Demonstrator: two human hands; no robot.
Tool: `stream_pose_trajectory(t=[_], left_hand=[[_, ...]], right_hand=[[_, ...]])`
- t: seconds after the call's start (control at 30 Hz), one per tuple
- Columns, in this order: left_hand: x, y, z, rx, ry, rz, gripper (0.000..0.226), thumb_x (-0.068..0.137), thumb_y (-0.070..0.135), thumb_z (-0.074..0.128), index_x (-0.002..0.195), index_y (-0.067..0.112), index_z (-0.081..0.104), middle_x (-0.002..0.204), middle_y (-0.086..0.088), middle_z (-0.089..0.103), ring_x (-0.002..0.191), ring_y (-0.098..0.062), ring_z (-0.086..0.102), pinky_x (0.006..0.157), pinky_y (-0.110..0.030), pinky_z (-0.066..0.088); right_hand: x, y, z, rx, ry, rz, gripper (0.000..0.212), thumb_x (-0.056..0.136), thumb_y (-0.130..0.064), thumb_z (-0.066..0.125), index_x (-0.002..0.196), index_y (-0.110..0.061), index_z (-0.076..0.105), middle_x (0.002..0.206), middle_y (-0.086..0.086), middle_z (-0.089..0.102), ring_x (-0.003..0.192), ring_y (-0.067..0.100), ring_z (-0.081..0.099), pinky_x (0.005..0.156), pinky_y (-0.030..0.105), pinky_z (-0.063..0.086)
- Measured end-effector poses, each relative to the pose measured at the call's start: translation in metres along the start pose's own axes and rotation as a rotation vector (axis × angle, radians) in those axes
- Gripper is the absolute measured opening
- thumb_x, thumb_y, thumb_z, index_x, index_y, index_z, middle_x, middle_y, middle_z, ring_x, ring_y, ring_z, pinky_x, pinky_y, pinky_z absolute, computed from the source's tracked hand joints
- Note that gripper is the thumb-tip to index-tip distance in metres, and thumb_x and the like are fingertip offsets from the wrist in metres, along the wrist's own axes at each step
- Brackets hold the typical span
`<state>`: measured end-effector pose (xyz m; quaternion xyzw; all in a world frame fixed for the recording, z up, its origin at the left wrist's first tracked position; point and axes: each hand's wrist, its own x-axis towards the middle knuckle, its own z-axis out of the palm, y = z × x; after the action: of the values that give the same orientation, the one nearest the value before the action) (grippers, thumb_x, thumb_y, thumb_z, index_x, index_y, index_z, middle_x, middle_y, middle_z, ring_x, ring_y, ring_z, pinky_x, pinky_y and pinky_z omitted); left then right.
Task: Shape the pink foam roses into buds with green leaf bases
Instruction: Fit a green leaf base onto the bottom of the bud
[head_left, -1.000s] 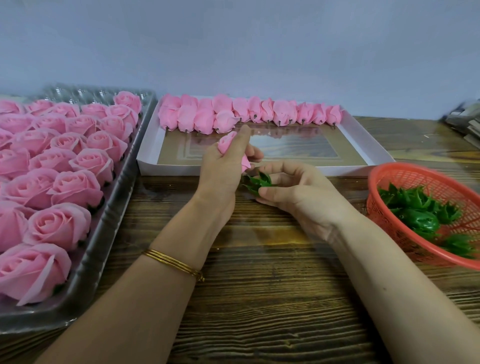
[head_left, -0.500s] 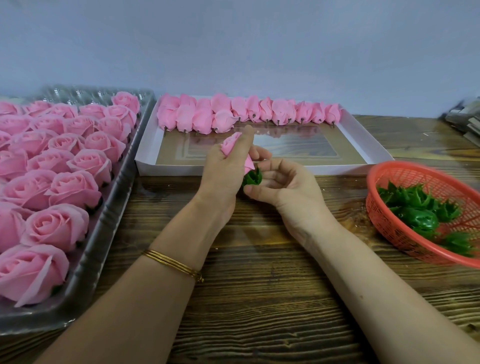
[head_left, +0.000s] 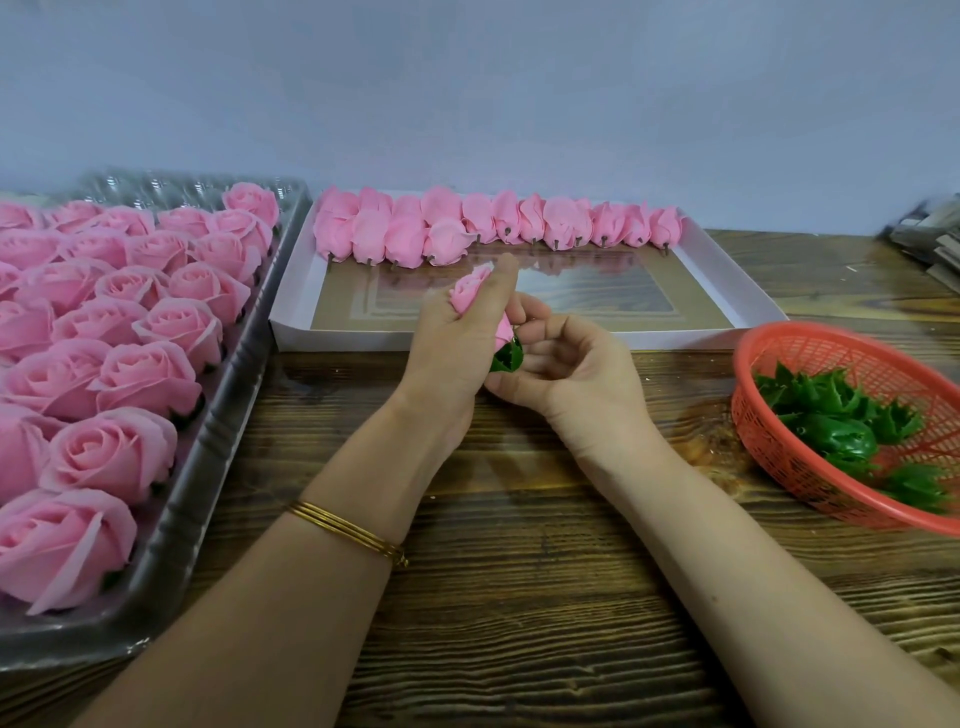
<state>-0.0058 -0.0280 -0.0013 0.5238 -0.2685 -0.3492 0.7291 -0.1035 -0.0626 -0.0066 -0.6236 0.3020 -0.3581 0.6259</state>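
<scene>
My left hand (head_left: 452, 353) wraps tight around the pink foam rose (head_left: 470, 291), a narrow bud whose tip pokes out above my thumb. Just under that grip, my right hand (head_left: 576, 369) pinches the glossy green leaf base (head_left: 506, 357) against the bud's lower end.

Wooden table (head_left: 519, 597): tray (head_left: 208, 467), box (head_left: 363, 340), basket (head_left: 779, 467)

Matt foam rose (head_left: 470, 291), rough wooden table (head_left: 519, 597)

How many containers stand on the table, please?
3. A grey tray of roses at the left, a white box with buds at the back centre, a red basket of leaves at the right. The blurred pile far right may hide more.
</scene>
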Motion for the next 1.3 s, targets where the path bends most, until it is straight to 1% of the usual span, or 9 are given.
stream_pose_trajectory(t=[0.17,0.27,0.33,0.43,0.53,0.63,0.8,1.07,1.3], left_hand=[[-0.0002,-0.0019,0.0005,0.017,-0.006,0.013,0.050,0.098,0.032,0.056,0.050,0.019,0.055,0.077,-0.001,0.070,0.069,-0.011,0.066,0.064,-0.026,0.054],[-0.0004,-0.0024,0.0001,0.032,-0.010,0.016,0.052,0.098,0.033,0.056,0.047,0.022,0.055,0.078,0.000,0.070,0.071,-0.011,0.066,0.066,-0.026,0.054],[-0.0003,-0.0016,-0.0001,0.038,-0.007,0.017,0.052,0.098,0.034,0.056,0.047,0.023,0.056,0.077,0.001,0.070,0.071,-0.011,0.066,0.069,-0.028,0.055],[-0.0001,-0.0005,-0.0004,0.020,0.004,0.021,0.050,0.098,0.033,0.055,0.049,0.021,0.056,0.075,-0.001,0.069,0.070,-0.014,0.065,0.071,-0.031,0.054],[-0.0005,-0.0001,-0.0001,0.010,-0.006,0.021,0.049,0.099,0.033,0.054,0.051,0.019,0.055,0.074,-0.003,0.069,0.070,-0.016,0.065,0.067,-0.030,0.052],[-0.0001,0.0003,-0.0005,0.001,-0.019,0.013,0.047,0.099,0.033,0.053,0.056,0.015,0.054,0.077,-0.004,0.069,0.073,-0.017,0.065,0.072,-0.031,0.053],[0.0010,-0.0009,-0.0029,0.021,-0.036,0.025,0.048,0.100,0.034,0.052,0.054,0.018,0.057,0.082,-0.004,0.071,0.074,-0.016,0.065,0.078,-0.036,0.052],[0.0026,-0.0022,-0.0056,0.013,-0.062,0.046,0.046,0.098,0.038,0.053,0.055,0.022,0.060,0.081,-0.003,0.072,0.072,-0.013,0.066,0.076,-0.034,0.053],[0.0021,-0.0017,-0.0050,0.017,-0.068,0.057,0.047,0.099,0.036,0.054,0.054,0.022,0.059,0.081,-0.005,0.071,0.074,-0.014,0.066,0.076,-0.032,0.052]], right_hand=[[0.0003,0.0009,-0.0005,-0.078,0.047,-0.032,0.043,0.064,0.016,0.080,0.084,-0.013,0.056,0.094,0.014,0.068,0.086,0.023,0.065,0.082,0.030,0.056],[-0.0004,0.0004,0.0002,-0.059,0.027,-0.034,0.042,0.065,0.019,0.077,0.086,-0.011,0.055,0.091,0.009,0.068,0.082,0.017,0.065,0.078,0.023,0.056],[-0.0013,-0.0008,0.0006,-0.039,0.014,-0.029,0.038,0.069,0.020,0.074,0.089,-0.006,0.056,0.096,0.013,0.068,0.083,0.018,0.065,0.080,0.025,0.057],[-0.0026,-0.0039,0.0012,0.102,0.001,0.025,0.026,0.077,0.021,0.064,0.096,0.004,0.059,0.107,0.023,0.066,0.089,0.022,0.065,0.088,0.039,0.057],[-0.0030,-0.0054,0.0001,0.228,-0.012,0.071,0.027,0.081,0.026,0.052,0.099,0.007,0.059,0.105,0.021,0.064,0.092,0.017,0.068,0.082,0.035,0.059],[-0.0024,-0.0046,-0.0014,0.279,-0.014,0.096,0.030,0.082,0.027,0.051,0.101,0.005,0.058,0.107,0.025,0.063,0.102,0.025,0.067,0.084,0.037,0.058],[0.0005,-0.0028,-0.0033,0.360,-0.001,0.156,0.028,0.083,0.020,0.055,0.110,0.012,0.057,0.091,0.021,0.068,0.084,0.028,0.069,0.080,0.034,0.060],[0.0011,0.0000,-0.0022,0.338,0.004,0.123,0.025,0.077,0.018,0.064,0.093,0.000,0.067,0.082,0.013,0.074,0.083,0.027,0.070,0.079,0.033,0.059],[0.0029,-0.0004,-0.0032,0.490,-0.016,0.202,0.027,0.076,0.022,0.059,0.098,0.006,0.064,0.085,0.019,0.071,0.079,0.025,0.071,0.078,0.034,0.060]])
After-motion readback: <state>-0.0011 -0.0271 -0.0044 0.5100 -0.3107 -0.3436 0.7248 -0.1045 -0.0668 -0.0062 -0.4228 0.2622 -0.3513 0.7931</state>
